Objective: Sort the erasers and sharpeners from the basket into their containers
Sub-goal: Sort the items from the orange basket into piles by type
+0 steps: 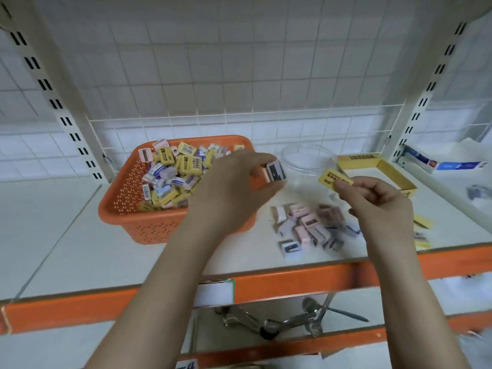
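Observation:
An orange perforated basket (127,206) on the white shelf holds several yellow and white erasers and pastel sharpeners. My left hand (234,187) hovers over its right edge, pinching a pale sharpener (276,170) between thumb and fingers. To the right, my right hand (378,203) holds a yellow eraser (335,178) at its fingertips. Behind both hands stands a clear round plastic container (306,161). A shallow yellow cardboard box (378,166) lies at the back right. A loose pile of pink and lilac sharpeners (308,225) sits on the shelf below my hands.
Two yellow erasers (423,230) lie near the shelf's right front edge. A white and blue box (447,163) rests on the neighbouring shelf to the right. Metal tools (287,320) lie on the shelf below. The orange shelf lip (106,307) runs along the front.

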Action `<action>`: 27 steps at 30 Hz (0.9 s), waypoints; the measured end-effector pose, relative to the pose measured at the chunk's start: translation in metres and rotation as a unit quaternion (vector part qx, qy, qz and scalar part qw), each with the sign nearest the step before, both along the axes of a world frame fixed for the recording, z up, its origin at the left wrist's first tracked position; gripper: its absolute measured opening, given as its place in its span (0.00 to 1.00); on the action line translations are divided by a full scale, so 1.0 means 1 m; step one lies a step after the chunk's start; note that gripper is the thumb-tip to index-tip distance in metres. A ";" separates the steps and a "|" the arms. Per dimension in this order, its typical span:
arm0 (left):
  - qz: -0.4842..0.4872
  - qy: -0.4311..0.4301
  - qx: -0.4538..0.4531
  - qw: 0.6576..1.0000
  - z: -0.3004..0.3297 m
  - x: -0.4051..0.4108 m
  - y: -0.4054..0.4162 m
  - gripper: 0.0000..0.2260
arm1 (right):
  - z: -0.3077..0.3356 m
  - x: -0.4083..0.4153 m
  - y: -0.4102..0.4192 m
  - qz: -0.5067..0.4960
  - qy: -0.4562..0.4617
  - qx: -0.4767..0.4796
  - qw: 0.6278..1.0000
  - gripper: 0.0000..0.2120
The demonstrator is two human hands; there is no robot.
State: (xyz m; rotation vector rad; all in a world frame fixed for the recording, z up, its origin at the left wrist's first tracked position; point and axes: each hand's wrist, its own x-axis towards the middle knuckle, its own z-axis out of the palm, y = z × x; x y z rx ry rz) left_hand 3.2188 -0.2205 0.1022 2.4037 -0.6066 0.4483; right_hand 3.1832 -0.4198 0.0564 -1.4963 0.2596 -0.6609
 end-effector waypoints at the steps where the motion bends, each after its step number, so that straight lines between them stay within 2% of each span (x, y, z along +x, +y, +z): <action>1: 0.005 0.004 -0.011 1.000 -0.007 -0.008 -0.012 0.19 | -0.001 -0.003 -0.012 0.003 0.002 -0.009 1.000 0.05; 7: 0.061 0.063 -0.064 0.994 -0.057 -0.042 -0.086 0.22 | -0.013 -0.018 -0.100 0.012 0.072 -0.042 0.996 0.04; 10: 0.107 0.099 -0.053 0.988 -0.072 -0.049 -0.109 0.23 | -0.019 -0.023 -0.140 -0.005 0.102 -0.070 0.992 0.04; 13: 0.129 0.098 -0.034 0.986 -0.075 -0.054 -0.118 0.20 | -0.022 -0.026 -0.170 -0.010 0.139 -0.111 0.984 0.01; 15: 0.143 0.095 -0.025 0.985 -0.076 -0.058 -0.118 0.18 | -0.024 -0.025 -0.186 -0.007 0.173 -0.152 0.973 0.07; 21: 0.177 0.102 -0.056 0.977 -0.081 -0.067 -0.107 0.16 | -0.032 -0.022 -0.198 0.023 0.257 -0.279 0.925 0.12; 27: 0.223 0.108 -0.057 0.967 -0.079 -0.064 -0.099 0.16 | -0.034 -0.019 -0.190 -0.008 0.266 -0.356 0.896 0.12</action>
